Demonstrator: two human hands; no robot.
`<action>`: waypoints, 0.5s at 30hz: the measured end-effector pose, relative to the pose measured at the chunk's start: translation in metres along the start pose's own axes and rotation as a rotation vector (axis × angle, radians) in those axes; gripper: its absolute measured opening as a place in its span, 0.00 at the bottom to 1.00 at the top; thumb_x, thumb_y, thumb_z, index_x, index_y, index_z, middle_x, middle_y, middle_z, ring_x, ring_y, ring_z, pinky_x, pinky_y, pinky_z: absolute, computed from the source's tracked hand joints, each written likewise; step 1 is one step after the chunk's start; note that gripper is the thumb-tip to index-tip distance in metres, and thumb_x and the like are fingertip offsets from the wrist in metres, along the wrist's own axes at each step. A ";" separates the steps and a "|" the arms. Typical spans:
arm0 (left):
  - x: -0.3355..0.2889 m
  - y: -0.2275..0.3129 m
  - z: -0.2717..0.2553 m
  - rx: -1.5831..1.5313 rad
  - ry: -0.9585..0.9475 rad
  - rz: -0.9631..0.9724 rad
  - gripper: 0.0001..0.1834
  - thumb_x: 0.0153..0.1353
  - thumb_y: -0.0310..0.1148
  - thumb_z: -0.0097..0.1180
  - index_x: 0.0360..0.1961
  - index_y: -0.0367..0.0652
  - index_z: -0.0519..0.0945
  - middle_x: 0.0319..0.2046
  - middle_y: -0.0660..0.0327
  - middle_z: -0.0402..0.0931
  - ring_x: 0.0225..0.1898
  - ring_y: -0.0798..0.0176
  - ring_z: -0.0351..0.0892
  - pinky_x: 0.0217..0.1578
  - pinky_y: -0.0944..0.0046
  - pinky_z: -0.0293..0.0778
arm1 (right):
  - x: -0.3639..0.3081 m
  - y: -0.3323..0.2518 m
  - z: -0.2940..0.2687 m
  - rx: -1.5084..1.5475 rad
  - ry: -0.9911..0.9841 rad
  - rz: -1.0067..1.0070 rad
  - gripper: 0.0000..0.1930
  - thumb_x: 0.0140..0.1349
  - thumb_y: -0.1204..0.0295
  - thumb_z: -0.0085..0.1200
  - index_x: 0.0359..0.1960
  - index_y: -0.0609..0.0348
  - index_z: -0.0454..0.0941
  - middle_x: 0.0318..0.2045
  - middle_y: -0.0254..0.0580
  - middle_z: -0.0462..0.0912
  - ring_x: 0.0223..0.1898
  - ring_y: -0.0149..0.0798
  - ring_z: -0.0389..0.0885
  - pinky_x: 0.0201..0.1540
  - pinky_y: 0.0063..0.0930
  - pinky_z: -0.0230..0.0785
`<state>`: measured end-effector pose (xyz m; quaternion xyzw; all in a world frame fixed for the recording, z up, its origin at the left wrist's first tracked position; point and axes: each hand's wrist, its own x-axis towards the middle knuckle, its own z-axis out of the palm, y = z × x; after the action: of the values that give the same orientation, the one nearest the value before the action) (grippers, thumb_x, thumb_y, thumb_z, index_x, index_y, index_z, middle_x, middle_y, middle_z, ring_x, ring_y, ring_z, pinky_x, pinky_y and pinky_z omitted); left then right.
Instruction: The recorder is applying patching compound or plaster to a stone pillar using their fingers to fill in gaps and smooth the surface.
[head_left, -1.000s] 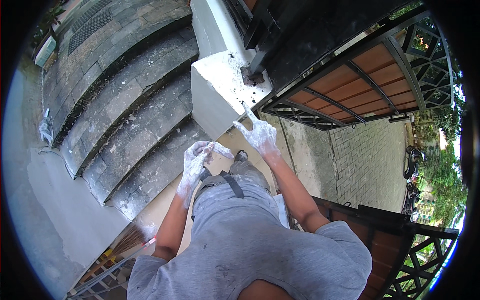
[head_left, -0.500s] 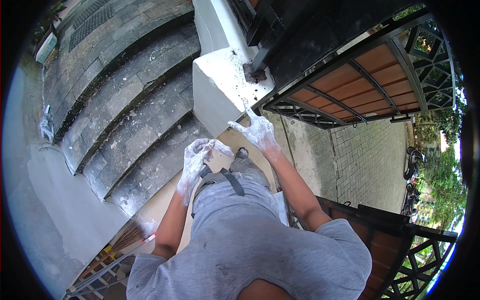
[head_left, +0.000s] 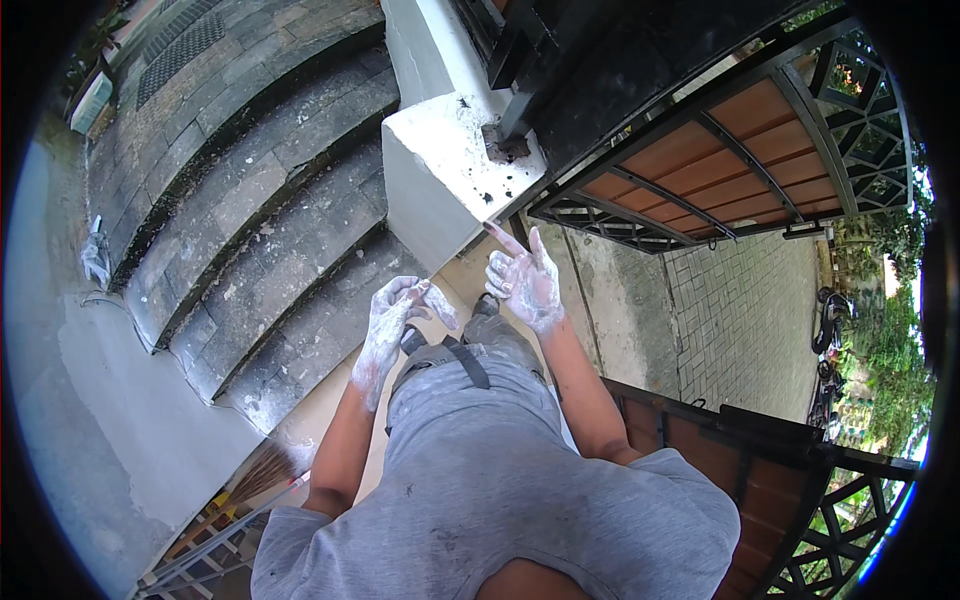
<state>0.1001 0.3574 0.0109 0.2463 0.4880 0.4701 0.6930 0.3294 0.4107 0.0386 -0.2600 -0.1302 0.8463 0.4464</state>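
My left hand, coated in white powder or paste, is held in front of my waist. Its fingers are loosely bent and apart, and nothing shows between them. A little to the right and higher, my right hand is raised, also smeared white. Its index finger and thumb stretch out while the other fingers curl a bit; it is open and holds nothing. Just beyond its fingertips stands a low wall with a white top, dotted with dark specks and a dark hole around a metal post. Neither hand appears to touch it.
Curved stone steps rise at the left beside a grey plastered surface. A broom lies at the lower left. Black metal gates with brown panels stand at the right, with paving beyond.
My right hand has turned, its fingers drawing in from a wide spread with the thumb side now upright. The left hand has barely moved.
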 end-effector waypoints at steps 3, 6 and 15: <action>0.002 0.002 0.004 0.044 -0.014 -0.030 0.12 0.61 0.34 0.60 0.40 0.36 0.77 0.32 0.62 0.77 0.30 0.69 0.77 0.31 0.69 0.74 | -0.002 0.008 0.004 -0.041 0.073 -0.053 0.33 0.69 0.47 0.40 0.64 0.63 0.60 0.26 0.35 0.75 0.21 0.29 0.66 0.24 0.21 0.59; 0.005 -0.002 0.005 0.031 -0.045 -0.020 0.12 0.61 0.35 0.60 0.40 0.36 0.78 0.31 0.62 0.78 0.30 0.70 0.77 0.31 0.69 0.73 | -0.006 0.018 -0.018 -0.166 0.120 -0.180 0.21 0.69 0.63 0.49 0.56 0.67 0.68 0.31 0.35 0.78 0.24 0.27 0.70 0.24 0.19 0.60; 0.007 -0.014 0.004 0.041 -0.084 -0.029 0.11 0.63 0.34 0.56 0.41 0.37 0.77 0.30 0.61 0.79 0.29 0.68 0.79 0.31 0.69 0.74 | -0.014 0.020 -0.024 -0.207 0.104 -0.189 0.08 0.65 0.73 0.53 0.41 0.65 0.76 0.30 0.39 0.78 0.28 0.31 0.73 0.28 0.22 0.65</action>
<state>0.1096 0.3577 -0.0017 0.2731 0.4715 0.4390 0.7144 0.3358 0.3871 0.0139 -0.3349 -0.2174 0.7678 0.5011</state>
